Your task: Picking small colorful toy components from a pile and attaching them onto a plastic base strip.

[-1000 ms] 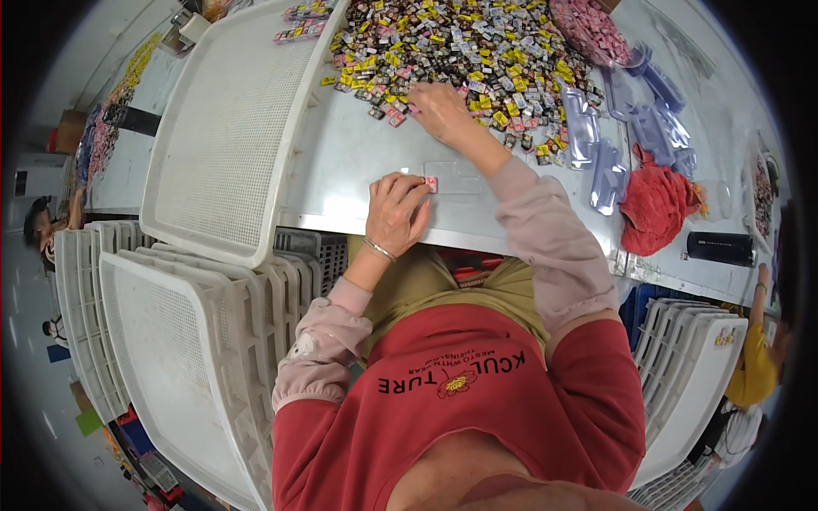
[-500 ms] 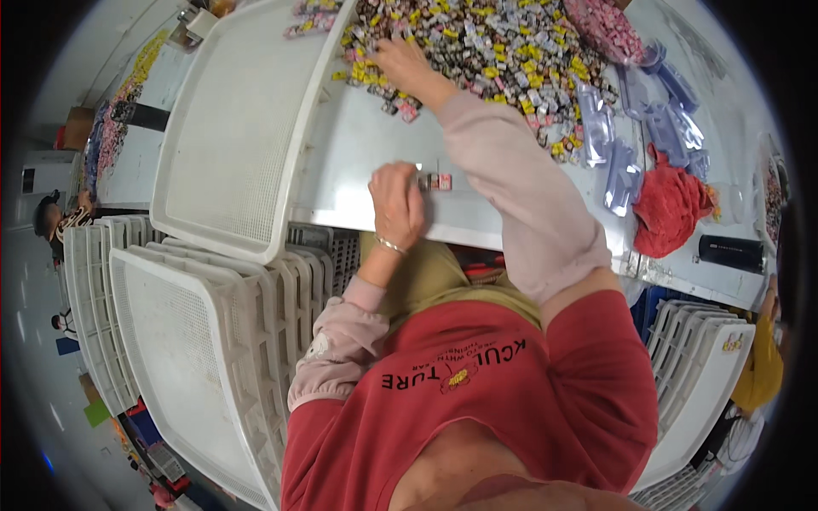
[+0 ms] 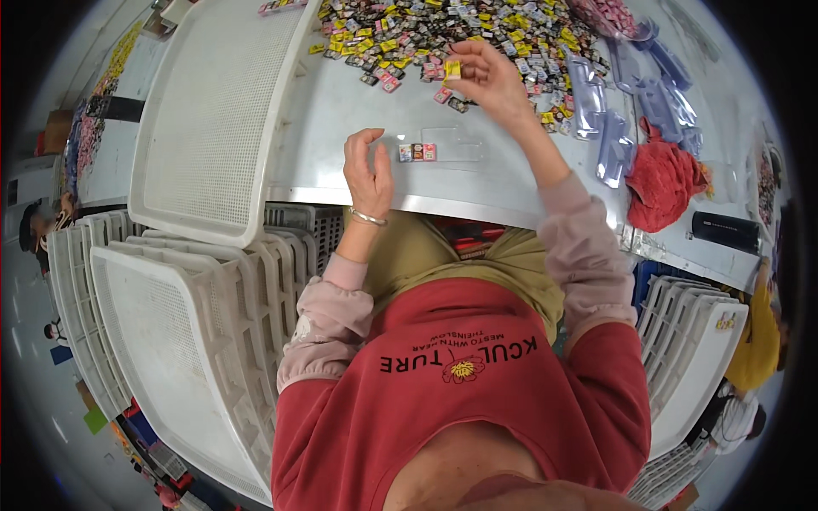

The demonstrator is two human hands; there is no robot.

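Between the thumb and fingers of my right hand (image 3: 498,85) is a small yellow-and-white packet (image 3: 452,71), held up over the table just short of a big heap of such packets (image 3: 477,30). My left hand (image 3: 368,175) rests near the table's front edge, thumb and fingers apart and nothing visible in them. Just right of it lies a clear plastic tray (image 3: 464,152). In the tray's left part, three small packets (image 3: 417,152) sit side by side in a row, blue-white, dark and pink-red.
A white mesh tray (image 3: 204,119) lies at the left, over stacked white trays (image 3: 170,307). Several clear plastic trays (image 3: 613,153) and a red cloth (image 3: 665,192) lie to the right, with a black box (image 3: 726,232) beyond. More white trays (image 3: 682,358) stand below right.
My right hand has come back from the heap toward the right, now with a yellow packet. My left hand has moved off the clear tray and opened, uncovering the row of packets.
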